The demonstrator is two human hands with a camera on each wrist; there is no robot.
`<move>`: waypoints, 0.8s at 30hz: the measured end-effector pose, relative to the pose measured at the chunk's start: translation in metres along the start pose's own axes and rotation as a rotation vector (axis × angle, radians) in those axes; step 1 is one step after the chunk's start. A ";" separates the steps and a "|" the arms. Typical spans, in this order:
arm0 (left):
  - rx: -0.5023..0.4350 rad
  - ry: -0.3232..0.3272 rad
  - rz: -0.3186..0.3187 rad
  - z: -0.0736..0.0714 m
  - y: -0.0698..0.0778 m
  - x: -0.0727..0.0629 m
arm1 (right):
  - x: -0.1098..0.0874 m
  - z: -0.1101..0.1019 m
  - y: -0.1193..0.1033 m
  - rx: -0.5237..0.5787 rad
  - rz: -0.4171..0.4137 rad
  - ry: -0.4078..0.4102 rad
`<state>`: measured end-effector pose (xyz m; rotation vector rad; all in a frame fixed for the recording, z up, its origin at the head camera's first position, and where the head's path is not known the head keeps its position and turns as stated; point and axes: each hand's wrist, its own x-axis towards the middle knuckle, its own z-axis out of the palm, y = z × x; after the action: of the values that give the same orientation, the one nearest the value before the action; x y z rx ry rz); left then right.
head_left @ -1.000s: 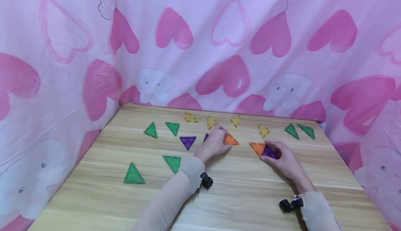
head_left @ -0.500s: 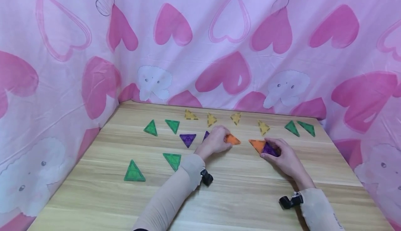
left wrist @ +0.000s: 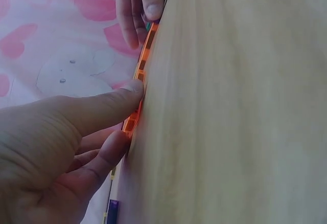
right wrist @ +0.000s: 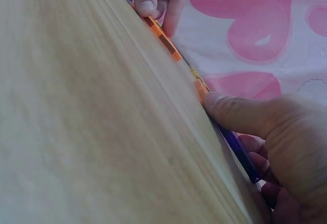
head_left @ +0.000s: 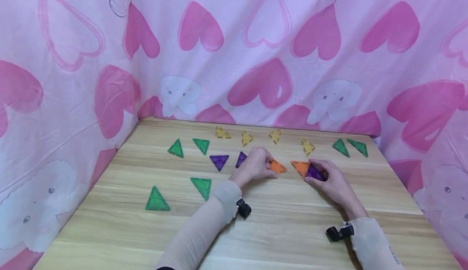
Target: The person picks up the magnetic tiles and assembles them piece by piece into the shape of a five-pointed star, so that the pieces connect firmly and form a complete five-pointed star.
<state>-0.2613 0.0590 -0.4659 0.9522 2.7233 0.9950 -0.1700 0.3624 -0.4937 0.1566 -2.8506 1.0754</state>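
In the head view my left hand (head_left: 253, 165) pinches an orange triangular magnetic tile (head_left: 278, 167) at its left end. The left wrist view has the thumb and a finger on this tile's edge (left wrist: 134, 119), low against the table. To the right, my right hand (head_left: 334, 184) holds a purple triangular magnetic tile (head_left: 313, 173) between thumb and fingers. A second orange tile (head_left: 300, 167) lies against the purple one, under the right thumb's side in the right wrist view. A small gap separates the two orange tiles. Part of another purple tile (head_left: 241, 160) shows behind my left hand.
Yellow triangles (head_left: 246, 139) lie in a row along the back of the wooden table (head_left: 278, 229). Green triangles (head_left: 157, 200) are spread at left, with two more (head_left: 341, 148) at back right. A purple triangle (head_left: 219, 162) sits left of my left hand. A pink heart-patterned curtain (head_left: 226, 75) hangs behind.
My left hand has moved right with its orange tile, closer to the second orange tile, uncovering more of the purple tile behind it. The right hand stays at the purple tile.
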 end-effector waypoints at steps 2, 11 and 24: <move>-0.015 -0.002 0.005 0.001 0.001 0.000 | 0.000 0.000 0.000 0.000 0.004 -0.009; -0.029 -0.026 0.027 0.006 0.001 0.001 | 0.000 0.000 0.000 -0.008 -0.004 0.017; -0.050 -0.033 0.068 0.011 0.007 0.002 | -0.001 0.004 -0.012 0.008 0.004 0.007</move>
<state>-0.2562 0.0706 -0.4694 1.0499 2.6429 1.0439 -0.1679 0.3511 -0.4887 0.1479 -2.8415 1.0866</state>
